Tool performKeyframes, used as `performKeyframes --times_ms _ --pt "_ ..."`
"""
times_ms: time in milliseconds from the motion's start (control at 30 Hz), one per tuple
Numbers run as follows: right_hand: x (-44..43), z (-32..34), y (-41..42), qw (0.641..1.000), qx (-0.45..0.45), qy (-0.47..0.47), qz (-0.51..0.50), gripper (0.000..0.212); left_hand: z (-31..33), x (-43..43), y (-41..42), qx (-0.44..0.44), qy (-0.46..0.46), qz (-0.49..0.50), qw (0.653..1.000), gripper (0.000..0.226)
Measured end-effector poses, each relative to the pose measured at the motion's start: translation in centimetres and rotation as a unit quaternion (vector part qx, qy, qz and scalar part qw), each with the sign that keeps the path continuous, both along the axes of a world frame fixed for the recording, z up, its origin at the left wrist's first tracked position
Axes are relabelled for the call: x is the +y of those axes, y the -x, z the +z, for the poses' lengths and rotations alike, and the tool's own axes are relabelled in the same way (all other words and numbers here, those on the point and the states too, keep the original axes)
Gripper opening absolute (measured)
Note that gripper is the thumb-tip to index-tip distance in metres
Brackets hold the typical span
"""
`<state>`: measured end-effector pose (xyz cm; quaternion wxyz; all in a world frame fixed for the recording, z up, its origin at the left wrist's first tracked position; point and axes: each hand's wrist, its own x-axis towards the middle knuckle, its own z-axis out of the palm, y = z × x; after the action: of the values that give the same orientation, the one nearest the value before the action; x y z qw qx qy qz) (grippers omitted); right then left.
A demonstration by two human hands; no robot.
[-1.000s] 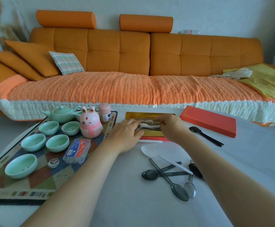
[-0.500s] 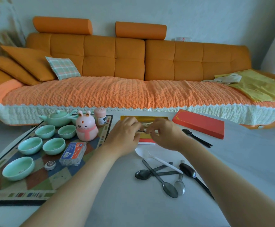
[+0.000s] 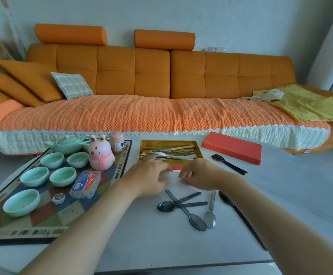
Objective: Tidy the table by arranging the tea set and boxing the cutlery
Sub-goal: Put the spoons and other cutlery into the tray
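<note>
An open gold box [image 3: 169,143] at the table's far middle holds several gold and silver cutlery pieces. Its red lid [image 3: 232,147] lies to the right. Just in front of the box, my left hand [image 3: 148,178] and my right hand [image 3: 200,175] are curled together over a white spoon [image 3: 170,178], which they mostly hide. Nearer me lie two dark spoons [image 3: 181,205], a silver spoon [image 3: 210,216] and a black spoon [image 3: 226,199] partly under my right forearm. Another black spoon [image 3: 228,164] lies by the lid. A green teapot [image 3: 68,143] and several green cups [image 3: 63,176] stand on the left.
The tea set stands on a patterned mat [image 3: 48,219] with a pink bunny figure [image 3: 101,155], a pink jar [image 3: 117,142], a clear plastic box [image 3: 85,183] and a small round tin [image 3: 59,198]. An orange sofa [image 3: 141,116] runs behind the table.
Both hands have drawn back from inside the gold box toward me and now close over the white spoon, whose handle no longer shows on the table. The view has tilted.
</note>
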<state>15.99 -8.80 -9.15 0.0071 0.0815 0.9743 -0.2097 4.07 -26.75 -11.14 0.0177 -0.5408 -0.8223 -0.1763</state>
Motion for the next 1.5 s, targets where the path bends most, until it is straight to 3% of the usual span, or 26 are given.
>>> performKeyframes --times_ms 167,433,500,600,700,867,1000,1167,1333,1500 --pt "0.2 0.4 0.6 0.993 0.084 0.065 -0.05 0.015 0.5 0.5 0.3 -0.169 -0.133 0.045 0.975 0.02" --pt "0.1 0.7 2.1 0.974 0.217 0.041 -0.048 0.031 1.2 0.8 3.2 -0.281 -0.298 0.148 0.9 0.016" --pt "0.1 0.6 2.8 0.97 0.235 0.037 -0.051 0.033 1.2 1.1 3.7 -0.255 -0.293 0.171 0.905 0.018" --pt "0.7 0.2 4.2 0.968 0.227 0.023 -0.1 0.034 0.8 1.6 4.3 -0.143 -0.277 0.205 0.928 0.03" --pt "1.4 -0.3 5.3 0.972 0.182 0.007 -0.151 0.042 0.2 2.0 4.5 -0.039 -0.219 0.175 0.959 0.036" --pt "1.8 -0.9 6.9 0.983 0.109 -0.042 -0.144 0.048 -0.6 2.0 4.1 0.01 -0.096 0.088 0.991 0.048" --pt "1.9 -1.0 7.4 0.983 0.088 -0.028 -0.156 0.052 -1.5 2.1 4.7 0.068 0.022 0.075 0.995 0.05" --pt "1.7 -1.0 6.8 0.986 0.134 -0.03 -0.092 0.044 -1.6 2.3 4.8 0.076 0.023 0.074 0.994 0.051" --pt "1.3 -1.1 5.9 0.993 0.104 -0.02 -0.054 0.044 -1.3 2.0 4.3 0.068 0.022 0.067 0.995 0.054" --pt "1.1 -0.5 4.5 0.971 0.236 -0.047 -0.011 0.037 -0.1 1.8 3.2 0.094 -0.041 0.037 0.994 0.044"
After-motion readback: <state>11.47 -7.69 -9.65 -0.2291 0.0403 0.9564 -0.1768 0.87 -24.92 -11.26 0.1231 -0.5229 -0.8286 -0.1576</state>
